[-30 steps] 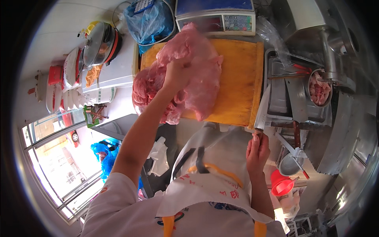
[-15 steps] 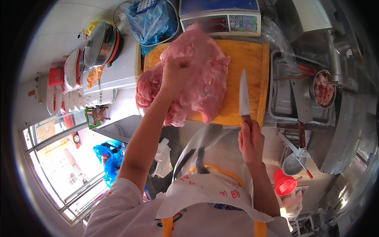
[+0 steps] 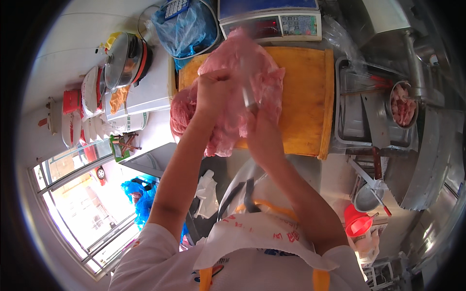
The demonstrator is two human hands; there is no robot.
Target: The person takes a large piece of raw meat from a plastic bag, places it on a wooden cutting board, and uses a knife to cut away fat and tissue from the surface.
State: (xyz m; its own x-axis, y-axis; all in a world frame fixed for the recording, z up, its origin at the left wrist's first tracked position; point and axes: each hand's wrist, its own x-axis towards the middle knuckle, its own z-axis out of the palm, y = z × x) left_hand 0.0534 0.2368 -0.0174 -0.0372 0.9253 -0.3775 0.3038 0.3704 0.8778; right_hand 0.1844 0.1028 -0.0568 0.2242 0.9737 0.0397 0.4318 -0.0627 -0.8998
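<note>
A large slab of raw pink meat (image 3: 264, 99) lies on a yellow-brown cutting board (image 3: 308, 102). My left hand (image 3: 213, 92) is closed with its fingertips pinching the meat's upper surface. My right hand (image 3: 262, 128) is wrapped round the handle of a knife (image 3: 245, 82). The blade points away from me over the middle of the meat, just right of my left hand, and is smeared by motion. Whether its edge touches the meat I cannot tell.
A digital scale (image 3: 269, 28) stands behind the board. On the right are a metal tray (image 3: 347, 128) with a cleaver (image 3: 374, 116) across it and a bowl of meat pieces (image 3: 404, 104). A blue plastic bag (image 3: 187, 31) and a lidded electric pan (image 3: 121, 60) sit at far left.
My right hand has brought the knife leftward from beside the meat to over its middle. My left hand keeps its pinch on the meat. The view has shifted slightly.
</note>
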